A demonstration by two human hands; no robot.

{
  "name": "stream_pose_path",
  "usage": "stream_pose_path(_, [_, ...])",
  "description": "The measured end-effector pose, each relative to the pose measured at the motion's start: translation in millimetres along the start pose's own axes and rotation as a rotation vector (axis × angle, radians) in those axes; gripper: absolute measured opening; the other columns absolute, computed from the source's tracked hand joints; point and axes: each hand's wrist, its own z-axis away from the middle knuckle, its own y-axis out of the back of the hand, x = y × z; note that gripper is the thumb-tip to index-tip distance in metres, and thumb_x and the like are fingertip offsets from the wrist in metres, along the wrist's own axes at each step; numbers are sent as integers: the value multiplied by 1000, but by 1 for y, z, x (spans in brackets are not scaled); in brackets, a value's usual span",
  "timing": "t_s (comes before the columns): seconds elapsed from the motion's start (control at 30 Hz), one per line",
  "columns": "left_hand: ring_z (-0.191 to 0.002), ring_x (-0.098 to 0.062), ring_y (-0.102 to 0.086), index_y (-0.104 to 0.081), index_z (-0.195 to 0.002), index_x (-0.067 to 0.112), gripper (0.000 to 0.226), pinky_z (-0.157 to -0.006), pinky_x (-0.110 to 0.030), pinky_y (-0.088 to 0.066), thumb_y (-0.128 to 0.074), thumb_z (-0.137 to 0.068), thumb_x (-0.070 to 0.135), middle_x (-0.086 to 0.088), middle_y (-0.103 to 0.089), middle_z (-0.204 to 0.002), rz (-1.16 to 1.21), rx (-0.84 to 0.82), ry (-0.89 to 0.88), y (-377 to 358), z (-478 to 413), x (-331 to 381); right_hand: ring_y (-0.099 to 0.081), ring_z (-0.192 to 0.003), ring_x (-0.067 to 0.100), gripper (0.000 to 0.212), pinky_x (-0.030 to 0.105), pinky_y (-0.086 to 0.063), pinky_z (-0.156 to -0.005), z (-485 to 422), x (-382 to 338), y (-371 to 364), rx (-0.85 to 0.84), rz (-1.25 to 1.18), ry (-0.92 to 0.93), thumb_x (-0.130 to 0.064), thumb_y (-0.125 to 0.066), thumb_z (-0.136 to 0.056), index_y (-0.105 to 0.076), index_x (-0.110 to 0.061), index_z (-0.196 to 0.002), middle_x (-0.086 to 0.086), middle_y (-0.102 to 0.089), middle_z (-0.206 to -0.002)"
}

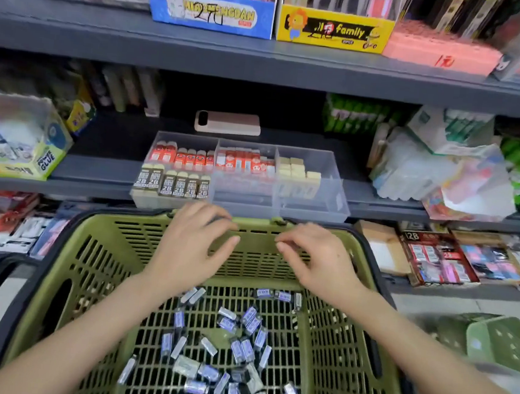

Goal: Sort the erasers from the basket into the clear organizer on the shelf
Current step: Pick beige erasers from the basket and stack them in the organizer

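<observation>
The shelf point(93, 186) stands at 12 o'clock from the basket point(101, 260). The organizer point(311, 199) sits on its front edge, close above the basket's far rim. The left hand point(193, 241) and right hand point(313, 261) hover over that rim with loose fingers, holding nothing. The erasers point(251, 316) lie on the basket floor, at 6 o'clock from the hands. I think it is best to pinch one eraser by its long sides and lift it clear of the rim. The front cells at 1 o'clock have open room.

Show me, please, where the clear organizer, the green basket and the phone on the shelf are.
clear organizer point(311, 199): head view, bare floor of its front right compartment.
green basket point(99, 261): head view, its left inner wall.
phone point(228, 123): head view, middle of its back.
</observation>
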Motion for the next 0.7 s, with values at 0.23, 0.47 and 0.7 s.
stream_pose_path(0.23, [-91,-23,-60,-72,-96,15,17,-82,-35,-47,-61,-90,26,-1,-67,-93,43,-357,63,-29,80,-9,-63,-96,18,18,22,-45,-79,53,7,-79,-860,48,-360,-24,-60,-89,-68,-14,-101,2,-69,-104])
stream_pose_path(0.47, [-115,-15,-49,-61,-121,25,33,-104,-30,-33,-62,-89,34,3,-59,-119,70,-971,179,-79,131,-37,-58,-72,13,28,33,-46,-73,80,-10,-132,-1101,347,-454,-44,-66,-82,-60,-17,-80,-6,-55,-68])
stream_pose_path(0.7, [-111,-15,-42,-56,-128,25,50,-97,-28,-35,-66,-82,41,6,-56,-124,-83,-1107,5,-101,146,-41,-43,-48,14,43,25,-42,-56,107,-13,-143,-1004,88,-771,-36,-69,-82,-44,-14,-55,1,-43,-53])
